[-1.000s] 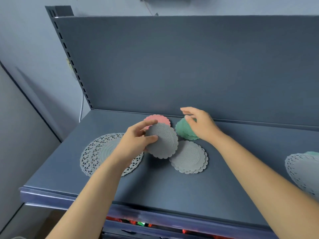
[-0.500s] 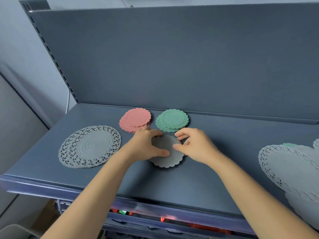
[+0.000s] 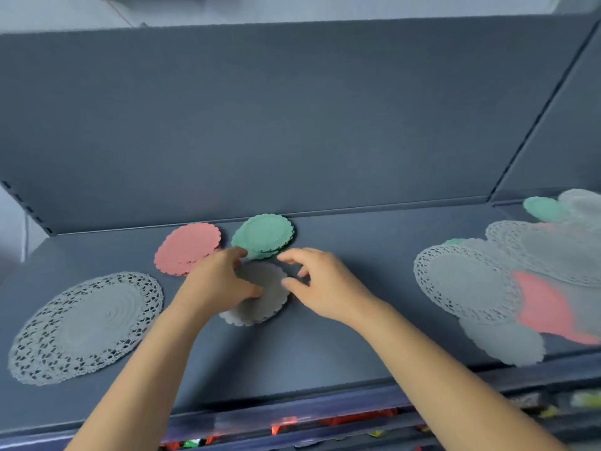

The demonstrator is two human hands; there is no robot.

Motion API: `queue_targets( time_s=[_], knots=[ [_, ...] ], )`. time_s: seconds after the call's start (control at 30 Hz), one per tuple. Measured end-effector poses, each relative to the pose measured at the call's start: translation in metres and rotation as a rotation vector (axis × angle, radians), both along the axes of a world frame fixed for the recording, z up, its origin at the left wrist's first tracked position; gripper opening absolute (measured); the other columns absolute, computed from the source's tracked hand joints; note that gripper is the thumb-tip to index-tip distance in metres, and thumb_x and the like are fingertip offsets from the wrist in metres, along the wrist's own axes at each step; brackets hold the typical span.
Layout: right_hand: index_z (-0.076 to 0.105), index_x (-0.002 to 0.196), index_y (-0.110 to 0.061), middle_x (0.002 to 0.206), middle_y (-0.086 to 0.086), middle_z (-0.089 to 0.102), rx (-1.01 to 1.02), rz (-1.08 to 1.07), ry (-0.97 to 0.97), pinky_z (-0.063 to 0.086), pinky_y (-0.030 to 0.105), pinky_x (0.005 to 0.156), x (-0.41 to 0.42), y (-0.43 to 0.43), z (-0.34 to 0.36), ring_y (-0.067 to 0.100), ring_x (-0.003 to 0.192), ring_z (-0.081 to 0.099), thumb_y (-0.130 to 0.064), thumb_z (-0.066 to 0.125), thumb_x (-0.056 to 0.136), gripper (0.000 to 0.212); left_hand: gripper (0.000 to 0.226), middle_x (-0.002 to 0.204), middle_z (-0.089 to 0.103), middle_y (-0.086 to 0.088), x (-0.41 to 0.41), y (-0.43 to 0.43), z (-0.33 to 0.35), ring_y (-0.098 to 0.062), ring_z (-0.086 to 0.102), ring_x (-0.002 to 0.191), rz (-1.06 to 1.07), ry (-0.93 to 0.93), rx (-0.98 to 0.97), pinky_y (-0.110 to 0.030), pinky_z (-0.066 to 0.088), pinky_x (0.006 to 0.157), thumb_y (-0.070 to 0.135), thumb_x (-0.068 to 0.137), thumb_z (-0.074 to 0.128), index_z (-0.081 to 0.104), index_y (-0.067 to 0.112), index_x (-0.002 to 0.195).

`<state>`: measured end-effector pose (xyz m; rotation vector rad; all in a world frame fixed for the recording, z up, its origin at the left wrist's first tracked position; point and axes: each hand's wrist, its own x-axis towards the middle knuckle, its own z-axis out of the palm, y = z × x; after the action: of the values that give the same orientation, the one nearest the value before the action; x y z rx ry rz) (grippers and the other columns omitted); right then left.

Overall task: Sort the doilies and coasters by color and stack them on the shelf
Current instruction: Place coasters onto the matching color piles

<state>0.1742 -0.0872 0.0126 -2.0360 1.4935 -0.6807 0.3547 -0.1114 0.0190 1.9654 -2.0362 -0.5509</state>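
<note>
A stack of grey scalloped coasters (image 3: 265,296) lies on the dark shelf (image 3: 341,346). My left hand (image 3: 219,283) cups its left side, thumb on top and fingers curled over the far edge. My right hand (image 3: 323,284) hovers just right of the stack with fingers spread and loosely bent, holding nothing. Behind the hands sit a pink coaster stack (image 3: 187,249) and a green coaster stack (image 3: 263,234). Two large grey lace doilies (image 3: 84,327) lie stacked at the left.
At the right lies a mixed pile: large pale lace doilies (image 3: 468,281), a pink piece (image 3: 546,309), a green coaster (image 3: 543,208) and a grey coaster (image 3: 502,343). The shelf's back panel (image 3: 292,125) rises behind. Coloured items show under the front edge (image 3: 292,408).
My left hand laid its grey coaster on the grey stack. Both hands then closed on the stack, and my right hand has now come off its edge. The view has swung right.
</note>
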Motion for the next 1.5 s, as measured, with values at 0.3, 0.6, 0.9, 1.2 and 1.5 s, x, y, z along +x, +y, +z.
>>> queue_targets(
  time_s=[0.3,0.6,0.9,1.2,1.5],
  knots=[
    [0.056,0.128,-0.016,0.130,0.001,0.057,-0.112,-0.394,0.298,0.041,0.035,0.100,-0.131,0.075,0.019,0.020,0.121,0.050,-0.023,0.056,0.091,0.038,0.050,0.123,0.060,0.006,-0.148,0.024,0.022,-0.021,0.054,0.115,-0.397,0.144,-0.204,-0.033,0.044,0.093,0.038,0.081,0.069,0.055,0.027,0.128],
    [0.056,0.127,-0.023,0.132,-0.005,0.057,0.072,-0.555,0.325,0.043,0.030,0.096,-0.287,0.145,0.023,0.015,0.120,0.052,-0.033,0.065,0.087,0.042,0.052,0.130,0.056,0.001,-0.306,0.089,0.008,-0.023,0.049,0.121,-0.640,-0.094,-0.207,-0.031,0.043,0.095,0.042,0.083,0.060,0.051,0.028,0.132],
    [0.056,0.127,-0.023,0.132,-0.006,0.056,0.105,-0.360,0.244,0.043,0.031,0.097,-0.403,0.165,0.007,0.013,0.121,0.052,-0.035,0.060,0.090,0.038,0.069,0.132,0.048,0.001,-0.383,0.102,-0.004,-0.023,0.042,0.118,-0.446,-0.196,-0.041,-0.033,0.039,0.095,0.057,0.077,0.066,0.044,0.034,0.138],
    [0.060,0.120,-0.023,0.125,-0.005,0.058,0.064,-0.271,0.258,0.044,0.035,0.096,-0.423,0.113,0.008,0.017,0.113,0.054,-0.037,0.066,0.083,0.040,0.097,0.129,0.042,0.007,-0.388,0.081,0.011,-0.019,0.034,0.122,-0.345,-0.329,0.073,-0.037,0.037,0.098,0.072,0.054,0.073,0.039,0.039,0.138],
    [0.038,0.142,-0.029,0.140,-0.002,0.036,0.140,-0.195,0.489,0.030,0.043,0.107,-0.430,0.045,0.002,0.020,0.135,0.028,-0.059,0.056,0.083,0.069,0.113,0.117,0.036,0.010,-0.381,0.048,0.001,-0.015,0.030,0.113,-0.355,-0.299,0.097,-0.036,0.027,0.102,0.083,0.029,0.072,0.035,0.032,0.122]
  ],
)
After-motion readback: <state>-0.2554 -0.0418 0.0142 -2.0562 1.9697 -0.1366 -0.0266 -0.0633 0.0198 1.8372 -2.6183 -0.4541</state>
